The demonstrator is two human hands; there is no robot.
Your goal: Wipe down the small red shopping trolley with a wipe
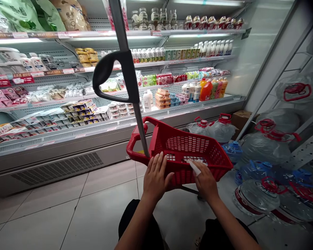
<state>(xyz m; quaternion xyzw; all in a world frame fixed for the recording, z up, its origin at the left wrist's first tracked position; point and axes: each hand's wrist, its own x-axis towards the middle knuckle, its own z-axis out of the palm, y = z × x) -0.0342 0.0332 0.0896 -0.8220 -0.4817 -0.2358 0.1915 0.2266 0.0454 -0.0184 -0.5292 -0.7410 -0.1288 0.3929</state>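
A red plastic shopping basket (187, 142) with perforated walls stands in front of me on a wheeled support. Its grey pull pole with a black handle (130, 76) rises from the left end. My left hand (157, 175) lies against the near side of the basket, close to the pole's foot, fingers stretched out. On the near rim further right, my right hand (204, 178) is closed on a white wipe (195, 169), pressing it to the edge. Part of the wipe folds over the rim into the basket. The fingertips of my right hand are partly hidden.
Behind the basket runs a refrigerated display case (114, 135) stocked with dairy and drinks. Large water jugs (257, 198) with red handles and blue-capped bottles (233, 151) crowd the right side. A cardboard box (241, 119) sits behind them. Pale floor tiles (101, 215) extend to the left.
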